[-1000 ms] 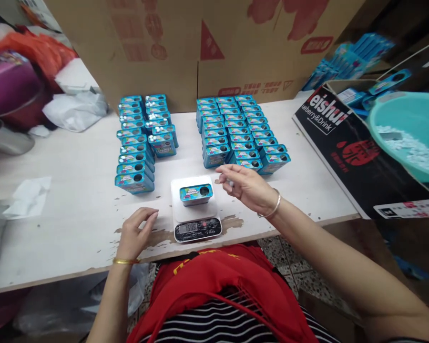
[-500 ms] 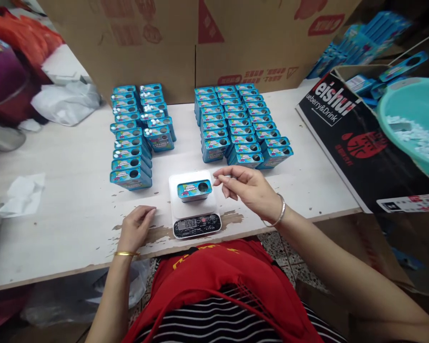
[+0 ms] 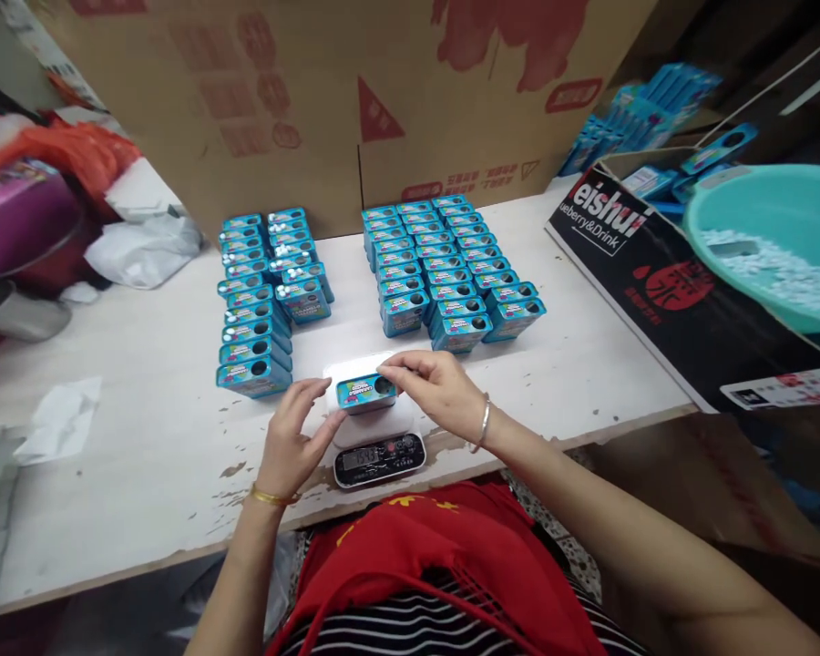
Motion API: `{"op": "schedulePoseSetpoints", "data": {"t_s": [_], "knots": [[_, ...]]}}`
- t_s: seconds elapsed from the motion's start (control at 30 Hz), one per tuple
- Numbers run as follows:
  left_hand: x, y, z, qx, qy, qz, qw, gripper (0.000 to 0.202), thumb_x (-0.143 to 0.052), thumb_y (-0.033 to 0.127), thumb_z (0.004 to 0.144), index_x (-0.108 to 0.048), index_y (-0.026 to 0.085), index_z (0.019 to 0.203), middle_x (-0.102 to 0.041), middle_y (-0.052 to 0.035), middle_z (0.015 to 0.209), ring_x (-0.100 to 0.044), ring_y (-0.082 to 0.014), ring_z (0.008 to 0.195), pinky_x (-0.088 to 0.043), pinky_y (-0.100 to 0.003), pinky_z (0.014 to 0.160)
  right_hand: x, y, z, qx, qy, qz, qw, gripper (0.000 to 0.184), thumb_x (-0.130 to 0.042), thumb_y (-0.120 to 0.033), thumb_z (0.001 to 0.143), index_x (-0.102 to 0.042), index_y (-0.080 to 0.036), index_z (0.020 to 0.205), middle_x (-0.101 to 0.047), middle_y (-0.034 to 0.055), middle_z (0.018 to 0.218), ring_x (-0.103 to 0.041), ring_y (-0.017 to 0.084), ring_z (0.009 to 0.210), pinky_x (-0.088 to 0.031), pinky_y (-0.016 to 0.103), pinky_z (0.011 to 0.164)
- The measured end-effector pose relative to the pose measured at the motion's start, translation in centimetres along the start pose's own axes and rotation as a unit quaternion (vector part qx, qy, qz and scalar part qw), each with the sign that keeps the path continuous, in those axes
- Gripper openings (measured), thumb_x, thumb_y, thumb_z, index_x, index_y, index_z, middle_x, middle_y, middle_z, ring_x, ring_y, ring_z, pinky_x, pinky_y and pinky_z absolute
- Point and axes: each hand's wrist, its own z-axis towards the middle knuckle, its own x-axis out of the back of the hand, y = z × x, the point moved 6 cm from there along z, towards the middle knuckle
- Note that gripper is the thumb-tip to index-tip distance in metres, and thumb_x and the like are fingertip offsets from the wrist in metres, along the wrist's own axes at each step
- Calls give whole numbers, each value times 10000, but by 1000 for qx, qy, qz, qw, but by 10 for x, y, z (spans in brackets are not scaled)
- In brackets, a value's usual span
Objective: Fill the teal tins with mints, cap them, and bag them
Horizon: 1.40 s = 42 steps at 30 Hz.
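A small blue tin (image 3: 365, 393) with a round hole in its lid sits on a white digital scale (image 3: 375, 437) at the table's front edge. My left hand (image 3: 293, 437) touches the tin's left end with its fingertips. My right hand (image 3: 432, 390) reaches over the tin's right end, thumb and fingers pinched at the hole; what they pinch is hidden. Two blocks of the same blue tins stand behind: a narrow one on the left (image 3: 263, 296) and a wider one on the right (image 3: 444, 269).
A worn white table (image 3: 143, 410) carries everything. Large cardboard boxes (image 3: 314, 100) wall the back. At right, a black carton (image 3: 662, 292) holds a teal basin (image 3: 772, 237) of small white pieces. Plastic bags (image 3: 140, 251) and crumpled paper (image 3: 58, 419) lie at left.
My left hand moved from the table up to the tin's left end. My right hand came down from beside the scale onto the tin's hole end.
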Motion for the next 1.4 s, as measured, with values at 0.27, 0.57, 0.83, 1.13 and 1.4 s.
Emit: {"op": "schedulePoseSetpoints", "data": {"t_s": [0.27, 0.57, 0.83, 1.13, 1.4], "knots": [[-4, 11, 7, -29, -21, 13, 999, 418, -635, 332, 867, -516, 234, 1255, -559, -82, 1179, -547, -229, 1106, -479, -380, 947, -8, -3, 10, 32, -8, -110, 993, 254, -575, -330, 893, -771, -168, 884, -750, 90, 943, -677, 196, 892, -485, 311, 818], [-23, 13, 29, -71, -90, 40, 993, 371, -575, 341, 891, -507, 232, 1239, -612, -84, 1123, -584, -234, 1030, -486, -376, 878, -4, -5, 13, 66, 45, 29, 996, 238, -568, -329, 890, -756, -183, 893, -733, 52, 880, -649, 162, 838, -475, 291, 796], [-45, 30, 89, -110, -85, 6, 990, 276, -590, 313, 885, -526, 201, 1129, -612, -70, 1026, -582, -195, 939, -470, -320, 814, 49, 54, -15, -122, 159, 257, 946, 421, -653, -539, 750, -672, -131, 854, -466, -66, 532, -270, 31, 405, -173, 204, 412], [-108, 0, 131, -157, -59, 188, 968, 354, -598, 374, 863, -583, 165, 1148, -592, -141, 1082, -547, -275, 987, -376, -394, 809, 44, 113, -66, -245, 177, 294, 907, 532, -703, -628, 631, -623, -131, 802, -468, -60, 512, -257, 29, 391, -111, 213, 425], [-41, -38, 158, -28, 38, 322, 946, 334, -587, 405, 854, -601, 175, 1096, -562, -158, 1164, -495, -328, 1088, -355, -449, 874, 23, 139, -55, -274, 145, 269, 912, 570, -705, -689, 559, -629, -152, 736, -454, -50, 474, -260, 51, 402, -106, 230, 424]]}}
